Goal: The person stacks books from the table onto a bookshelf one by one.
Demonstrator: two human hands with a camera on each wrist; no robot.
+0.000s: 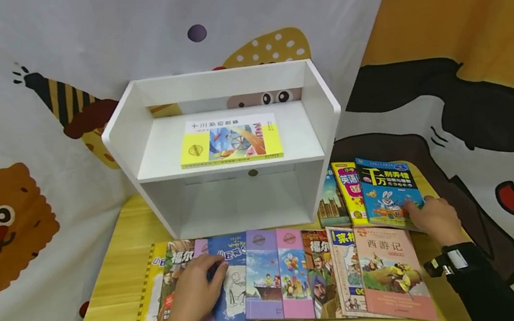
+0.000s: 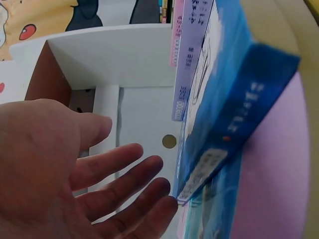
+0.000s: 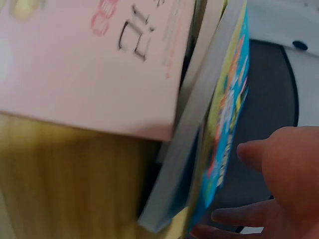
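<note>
My left hand (image 1: 196,296) is over the left part of a row of books, beside the blue comic book (image 1: 236,281) with a drawn figure. In the left wrist view the left hand's fingers (image 2: 122,184) are spread and relaxed, gripping nothing; a fingertip comes close to a blue book's (image 2: 249,99) edge. My right hand (image 1: 437,219) is at the lower right corner of a blue children's book (image 1: 388,193). In the right wrist view its thumb (image 3: 251,152) stands apart from the cover, while the lower fingers (image 3: 239,215) reach near the book's edge; contact cannot be told.
A white two-tier shelf (image 1: 238,200) stands at the back with a yellow book (image 1: 234,141) lying on its upper board. A pink book (image 1: 397,295) ends the overlapping front row on the right. A yellow book (image 1: 350,190) lies beside the blue one on the wooden table (image 1: 108,302).
</note>
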